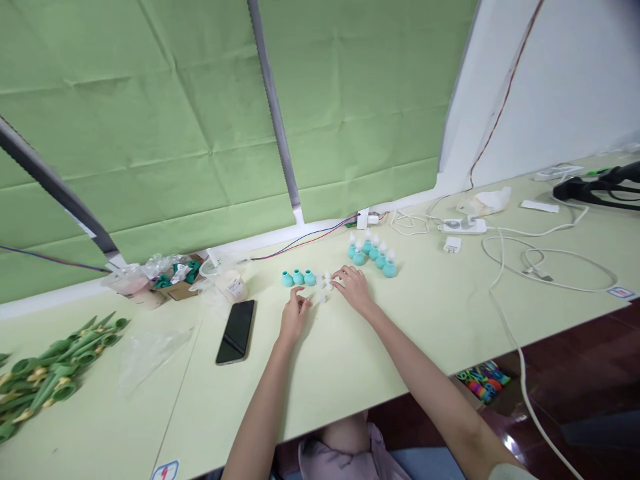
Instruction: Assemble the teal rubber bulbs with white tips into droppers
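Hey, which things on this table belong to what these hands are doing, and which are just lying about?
Likely in use:
- small white pieces between the hands
- three open turquoise bottles
- turquoise bottles with white tops

Apparently just lying about:
- phone
- green leafy pieces
- power strip
- white charger
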The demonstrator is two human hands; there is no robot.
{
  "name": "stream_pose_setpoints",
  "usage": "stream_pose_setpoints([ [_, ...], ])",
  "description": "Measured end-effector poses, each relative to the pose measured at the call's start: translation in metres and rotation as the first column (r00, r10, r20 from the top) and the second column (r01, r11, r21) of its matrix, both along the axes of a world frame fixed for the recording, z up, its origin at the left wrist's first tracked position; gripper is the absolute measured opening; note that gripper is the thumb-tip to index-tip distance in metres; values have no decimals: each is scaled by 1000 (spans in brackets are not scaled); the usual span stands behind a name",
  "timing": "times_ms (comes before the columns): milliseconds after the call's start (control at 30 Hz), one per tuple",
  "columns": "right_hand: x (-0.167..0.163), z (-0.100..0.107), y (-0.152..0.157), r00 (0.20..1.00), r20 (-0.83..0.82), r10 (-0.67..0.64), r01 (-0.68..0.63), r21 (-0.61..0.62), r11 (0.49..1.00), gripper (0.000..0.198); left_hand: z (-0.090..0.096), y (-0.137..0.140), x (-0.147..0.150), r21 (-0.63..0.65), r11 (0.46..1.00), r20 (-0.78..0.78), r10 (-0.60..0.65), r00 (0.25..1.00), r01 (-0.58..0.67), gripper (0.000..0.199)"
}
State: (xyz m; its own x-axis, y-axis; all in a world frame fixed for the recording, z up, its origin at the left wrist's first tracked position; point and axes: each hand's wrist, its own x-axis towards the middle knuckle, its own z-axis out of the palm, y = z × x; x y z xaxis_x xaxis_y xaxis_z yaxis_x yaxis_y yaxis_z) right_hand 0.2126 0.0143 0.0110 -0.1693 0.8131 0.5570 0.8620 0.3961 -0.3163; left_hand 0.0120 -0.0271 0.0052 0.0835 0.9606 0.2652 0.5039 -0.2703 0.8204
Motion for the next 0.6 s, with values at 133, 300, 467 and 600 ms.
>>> stream_pose_setpoints([
  [133, -8, -6, 1, 1000, 12, 22, -21, -14, 1000, 12, 0, 0, -1, 10, 1000, -3, -2, 1000, 2, 34],
  [300, -9, 4, 0, 907, -406, 107, -160, -99, 982, 12, 5, 0, 1, 85, 996, 86, 24, 996, -31, 36],
  [467, -22, 14, -8, 472, -856, 212, -566, -110, 817, 26, 12, -2, 6, 158, 986, 196, -79, 978, 48, 42],
  [600, -33, 12, -14, 501, -824, 265, -637, -145, 757, 25, 14, -1, 5, 107, 994, 246, -18, 969, -9, 27],
])
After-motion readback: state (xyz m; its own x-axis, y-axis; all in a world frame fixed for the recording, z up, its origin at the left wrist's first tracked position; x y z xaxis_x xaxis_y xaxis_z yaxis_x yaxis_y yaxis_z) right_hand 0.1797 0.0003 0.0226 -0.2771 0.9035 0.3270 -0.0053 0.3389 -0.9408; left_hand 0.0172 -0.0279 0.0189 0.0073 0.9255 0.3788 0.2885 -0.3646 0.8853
